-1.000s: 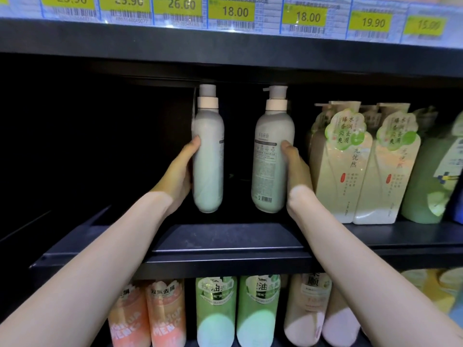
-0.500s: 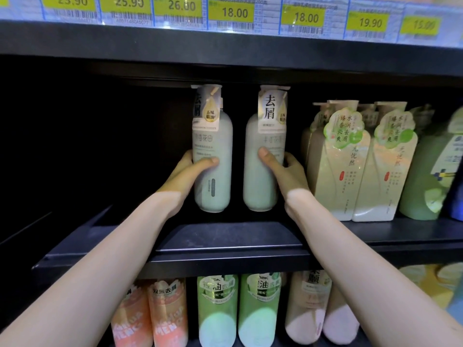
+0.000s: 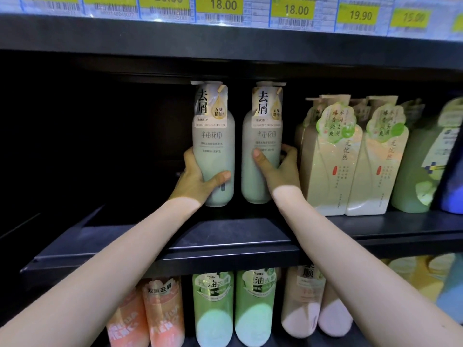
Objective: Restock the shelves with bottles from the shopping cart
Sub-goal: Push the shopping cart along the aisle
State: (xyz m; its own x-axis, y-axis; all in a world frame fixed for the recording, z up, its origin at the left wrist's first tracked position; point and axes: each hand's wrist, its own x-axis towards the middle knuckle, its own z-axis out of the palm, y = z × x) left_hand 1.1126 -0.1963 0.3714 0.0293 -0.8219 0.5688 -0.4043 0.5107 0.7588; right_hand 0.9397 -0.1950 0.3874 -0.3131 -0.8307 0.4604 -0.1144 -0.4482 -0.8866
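The black shelf [image 3: 225,236] filled the view, its board running below the fingers and a strip of price tags [image 3: 293,11] along the shelf edge well above them. Two pale green pump bottles stood upright and side by side at the middle of that board, labels facing out, a narrow gap between them. To the right of the right fingers a row of cream bottles [image 3: 325,166] with green flower tags stood just beside the held pair, a green bottle [image 3: 416,171] further right again. Below the fingers, under the board, peach bottles [image 3: 160,316], green bottles [image 3: 215,309] and pink bottles [image 3: 300,304] lined the lower shelf.

And there were the hands, both working at once! The left hand [image 3: 193,181] gripped the left bottle [image 3: 214,151] low on its body, thumb across the front, fingers [image 3: 188,156] curled round its left side. The right hand [image 3: 278,171] held the right bottle [image 3: 261,151], thumb pressed on the front, fingers wrapped round its right side, close to the nearest cream bottle. Whether the bottle bases actually sat on the board was hard to say from that angle; they looked set down or very nearly so. Left of the left fingers the shelf lay in deep shadow.
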